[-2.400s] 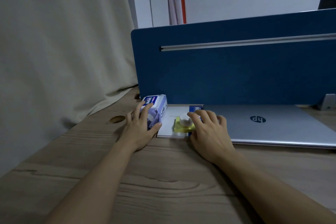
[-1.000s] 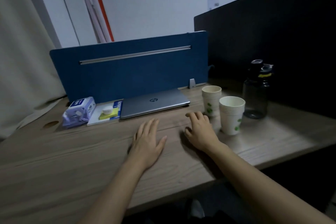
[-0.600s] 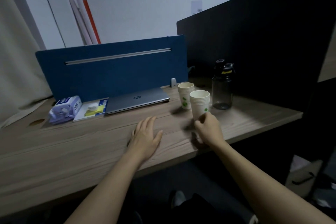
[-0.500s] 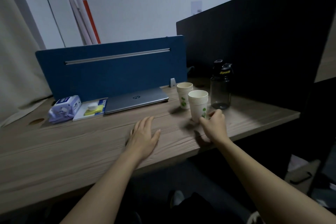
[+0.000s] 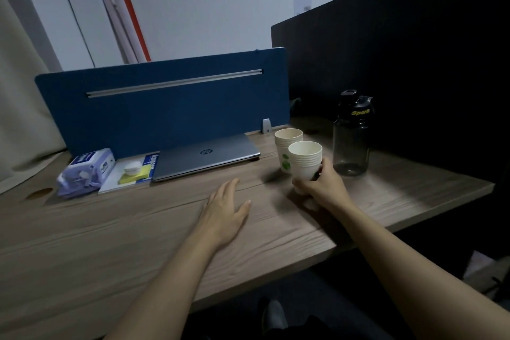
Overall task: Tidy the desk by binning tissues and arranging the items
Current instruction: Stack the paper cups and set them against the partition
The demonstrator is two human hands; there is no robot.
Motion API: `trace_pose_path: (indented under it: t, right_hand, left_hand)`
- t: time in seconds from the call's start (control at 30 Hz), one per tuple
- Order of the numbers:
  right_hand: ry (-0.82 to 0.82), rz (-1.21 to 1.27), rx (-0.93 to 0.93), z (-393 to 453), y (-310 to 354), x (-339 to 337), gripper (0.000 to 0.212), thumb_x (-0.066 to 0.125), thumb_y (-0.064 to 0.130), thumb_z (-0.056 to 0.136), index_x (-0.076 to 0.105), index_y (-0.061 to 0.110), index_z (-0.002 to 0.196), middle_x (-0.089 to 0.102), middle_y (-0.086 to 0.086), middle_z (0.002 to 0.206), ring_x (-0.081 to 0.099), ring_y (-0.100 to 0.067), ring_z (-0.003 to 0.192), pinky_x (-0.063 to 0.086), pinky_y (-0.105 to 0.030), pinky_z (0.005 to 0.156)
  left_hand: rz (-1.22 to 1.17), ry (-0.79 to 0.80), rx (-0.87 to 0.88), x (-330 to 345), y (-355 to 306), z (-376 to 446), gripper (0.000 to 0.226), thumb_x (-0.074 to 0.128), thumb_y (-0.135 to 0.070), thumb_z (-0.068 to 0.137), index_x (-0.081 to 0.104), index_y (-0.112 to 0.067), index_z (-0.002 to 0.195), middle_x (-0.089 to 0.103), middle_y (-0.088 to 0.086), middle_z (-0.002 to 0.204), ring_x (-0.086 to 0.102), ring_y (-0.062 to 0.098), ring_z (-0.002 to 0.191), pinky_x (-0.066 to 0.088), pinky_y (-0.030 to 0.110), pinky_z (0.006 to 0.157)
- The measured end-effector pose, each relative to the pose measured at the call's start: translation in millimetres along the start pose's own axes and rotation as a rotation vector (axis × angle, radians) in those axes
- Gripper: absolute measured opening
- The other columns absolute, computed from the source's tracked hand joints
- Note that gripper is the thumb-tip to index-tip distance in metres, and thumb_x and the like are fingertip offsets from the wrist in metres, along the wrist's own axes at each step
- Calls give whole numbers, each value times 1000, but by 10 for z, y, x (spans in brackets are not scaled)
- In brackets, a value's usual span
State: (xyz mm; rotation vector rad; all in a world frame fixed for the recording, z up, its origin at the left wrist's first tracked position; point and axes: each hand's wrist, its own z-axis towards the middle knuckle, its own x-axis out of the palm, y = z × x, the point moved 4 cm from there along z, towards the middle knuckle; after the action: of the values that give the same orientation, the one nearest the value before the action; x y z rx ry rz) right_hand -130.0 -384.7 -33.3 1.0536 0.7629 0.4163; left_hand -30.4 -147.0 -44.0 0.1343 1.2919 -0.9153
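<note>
**A:** Cups first. I see the right hand [image 5: 321, 188] wrapped round the near stack of paper cups [image 5: 305, 164], thumb on the left of it, fingers curling round the right side. Whether the stack's base sits on the desk [image 5: 110, 243] or just off it, I cannot tell; the hand hides it.

**B:** And the other hand?

**A:** The left hand [image 5: 225, 211] lies flat on the wood, palm down, fingers straight and together, thumb out toward three o'clock. It holds nothing. It sits at about nine o'clock from the gripped stack, well apart from it.

**B:** What's around the cups?

**A:** A second stack of paper cups [image 5: 287, 148] stands at eleven o'clock of the held one, just behind it, green print on its side. At two o'clock of the held stack I have a dark water bottle [image 5: 352, 136], upright, lid on, near the fingers but clear of them.

**B:** The rest of the desk?

**A:** Closed laptop [image 5: 205, 156] at twelve o'clock from the left hand, against the blue divider panel [image 5: 165, 113]. To the laptop's nine o'clock, a white notepad [image 5: 121, 176] touching it, with a yellow pad of sticky notes [image 5: 135, 177] and a small white pot [image 5: 132, 168] on top. Further toward nine o'clock, a pack of wet wipes [image 5: 87, 172], lying right beside the notepad.
</note>
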Motion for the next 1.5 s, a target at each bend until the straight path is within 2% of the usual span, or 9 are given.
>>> trace_pose_path:
  t: [0.13, 0.33, 0.57, 0.7, 0.83, 0.93, 1.1, 1.27, 1.5]
  right_hand:
    - [75, -29, -21, 198, -20, 173, 65, 79, 45, 56, 45, 37, 110, 61, 20, 97, 60, -4, 89, 50, -33, 74]
    - [102, -40, -41, 360, -36, 314, 62, 77, 51, 52, 43, 47, 104, 60, 27, 90, 56, 9, 82, 43, -22, 66]
    - [61, 50, -80, 315, -50, 227, 66, 79, 42, 58, 46, 33, 114, 63, 17, 102, 60, -3, 92, 52, -30, 78]
    - [17, 120, -79, 316, -36, 126, 64, 82, 31, 68, 43, 35, 119, 58, 22, 103, 59, 1, 93, 49, -17, 72]
    - [6, 159, -66, 349, 8, 14, 64, 83, 30, 69, 44, 33, 120, 59, 16, 107, 60, -8, 100, 56, -32, 82]
    - [-15, 222, -83, 440, 156, -75, 67, 83, 31, 68, 44, 30, 122, 60, 12, 111, 60, -10, 103, 55, -31, 80]
    - [-46, 206, -148, 666, 574, -163, 71, 80, 44, 61, 44, 32, 121, 59, 12, 110, 58, -6, 100, 51, -25, 73]
    - [-51, 160, -176, 935, 894, -131, 62, 81, 38, 63, 45, 30, 114, 61, 8, 105, 60, -9, 97, 55, -34, 80]
    - [-21, 116, -147, 1179, 867, 20, 65, 82, 33, 67, 44, 25, 119, 60, 5, 107, 59, -12, 98, 52, -33, 79]
  left_hand:
    - [-65, 4, 39, 152, -39, 328, 65, 46, -50, 95, 27, -24, 151, 36, 1, 155, 37, 21, 139, 32, 45, 114]
    - [-152, 43, 53, 358, -79, 773, 62, 48, -51, 93, 29, -29, 148, 42, 0, 151, 47, 19, 133, 39, 48, 108]
    - [-189, 28, 69, 376, 19, 884, 50, 50, -49, 94, 46, -27, 139, 53, 0, 141, 53, 7, 115, 39, 26, 93]
    - [-15, 86, 80, 386, 42, 849, 55, 48, -54, 92, 48, -27, 139, 50, -4, 145, 47, 15, 130, 39, 38, 107]
    - [131, 162, 69, 403, 27, 796, 60, 38, -61, 92, 41, -33, 145, 33, -5, 159, 28, 18, 145, 24, 42, 116]
    - [155, 202, 56, 407, 28, 776, 64, 34, -66, 92, 34, -37, 148, 25, -6, 162, 20, 16, 149, 17, 43, 117]
    - [145, 206, 50, 404, 30, 767, 65, 37, -65, 90, 35, -36, 148, 26, -6, 161, 21, 17, 148, 18, 41, 119]
    - [137, 204, 50, 405, 31, 767, 63, 39, -63, 90, 35, -37, 148, 26, -6, 161, 22, 17, 148, 19, 41, 119]
    - [122, 185, 53, 399, 16, 761, 57, 42, -59, 91, 41, -38, 144, 30, -6, 160, 24, 15, 147, 19, 36, 119]
